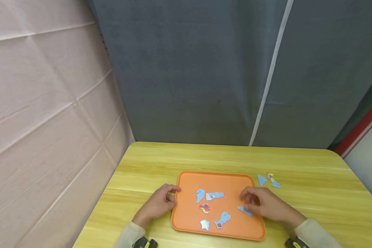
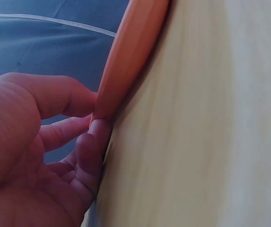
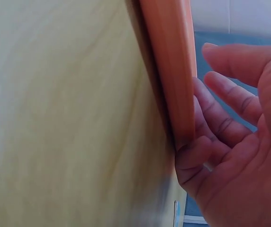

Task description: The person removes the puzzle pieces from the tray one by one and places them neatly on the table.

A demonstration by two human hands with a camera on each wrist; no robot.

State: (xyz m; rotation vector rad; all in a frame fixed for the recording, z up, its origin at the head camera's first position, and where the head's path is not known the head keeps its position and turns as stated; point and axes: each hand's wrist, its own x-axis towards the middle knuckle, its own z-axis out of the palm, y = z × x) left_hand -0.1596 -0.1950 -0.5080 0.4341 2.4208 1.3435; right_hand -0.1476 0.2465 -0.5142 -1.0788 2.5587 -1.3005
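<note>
Orange tray (image 1: pixel 186 220): six puzzle pieces (image 1: pixel 215 196), none seen joined; work judged early. Unplaced pieces (image 1: pixel 262 180) lie on the table (image 1: pixel 155 162) at two o'clock. Left hand (image 1: pixel 159 203) touches the nine o'clock rim; grip cannot be told. Right hand (image 1: pixel 265 202), three o'clock: relaxed, holding nothing, beside the blue strip (image 1: pixel 245 211).

Lower right in the head view, the right hand (image 1: pixel 268 204) is hiding part of the orange tray (image 1: pixel 234 225); below, both sleeves (image 1: pixel 129 235) are running off the frame. The red-patterned piece (image 1: pixel 205 208) is showing too small to make out. Both wrist views are cropping the tray.
</note>
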